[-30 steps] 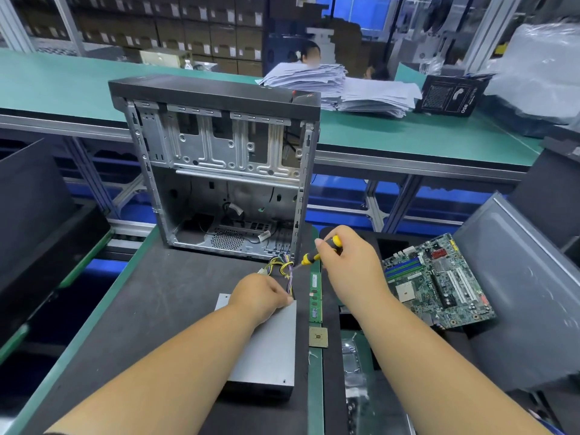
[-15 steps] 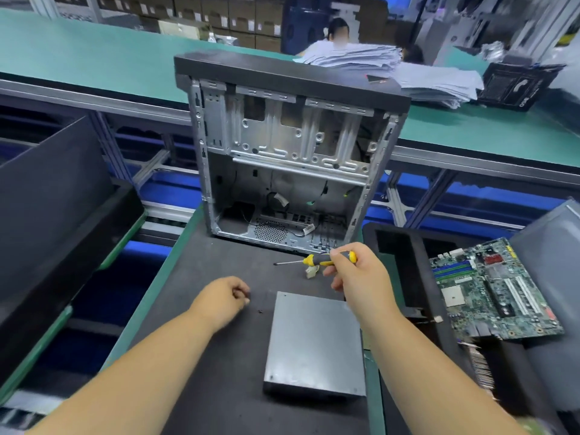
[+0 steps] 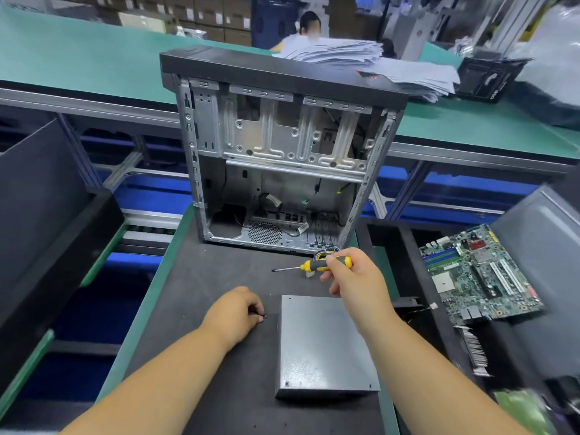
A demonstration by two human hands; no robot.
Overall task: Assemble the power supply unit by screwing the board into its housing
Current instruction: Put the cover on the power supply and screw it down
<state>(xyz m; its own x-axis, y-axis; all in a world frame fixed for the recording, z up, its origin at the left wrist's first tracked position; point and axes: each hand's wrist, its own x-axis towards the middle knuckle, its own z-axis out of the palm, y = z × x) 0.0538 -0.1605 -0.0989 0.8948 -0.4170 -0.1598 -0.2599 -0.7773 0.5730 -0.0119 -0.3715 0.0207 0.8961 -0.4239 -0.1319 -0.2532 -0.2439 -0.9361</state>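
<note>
Since half a second ago, left hand (image 3: 233, 312) has settled onto the dark mat surface (image 3: 194, 277) just left of the flat grey sheet-metal power supply housing (image 3: 323, 346), and its fingertips now pinch a small dark item that looks like a screw (image 3: 264, 316); too small to confirm. Housing lies flat on the surface, closed face up, between both forearms, with its cable bundle at the far end. Right hand (image 3: 354, 277) grips the yellow-and-black screwdriver (image 3: 317, 265) by the handle, shaft roughly level, tip pointing left, above the surface beyond the housing. Open silver computer case (image 3: 282, 146) stands upright behind; green motherboard (image 3: 480, 274) lies well apart at right. Risk, as judged: a screw this small may slip from the pinch and roll off on the mat, or start crooked and cross-thread if the tip is off-axis.
</note>
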